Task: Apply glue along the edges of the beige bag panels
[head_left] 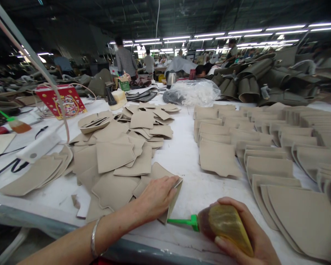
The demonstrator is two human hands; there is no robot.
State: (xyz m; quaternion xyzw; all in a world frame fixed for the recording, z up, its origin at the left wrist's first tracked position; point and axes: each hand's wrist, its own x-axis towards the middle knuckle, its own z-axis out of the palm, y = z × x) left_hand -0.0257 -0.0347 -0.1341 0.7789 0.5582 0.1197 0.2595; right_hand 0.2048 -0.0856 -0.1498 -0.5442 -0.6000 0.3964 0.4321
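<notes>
My left hand (157,195) is closed on a beige leather piece (174,200), its edge tilted up off the table near the front. In my right hand (253,235) lies a glue bottle (224,226) of yellow-brown liquid, tipped sideways with its green nozzle (182,221) pointing left. The nozzle's tip is at the lower corner of the leather piece; whether it touches cannot be made out. Beyond my left hand spreads a loose heap of beige leather pieces (114,156). To the right, similar pieces (300,213) stand in overlapping rows.
A white power strip (40,147) with black cords and a second glue bottle (19,126) lie at left, by a red printed box (61,101). A slanting pole (44,70) rises there. Farther back are a plastic bag (194,92), dark bag parts (248,86) and several people.
</notes>
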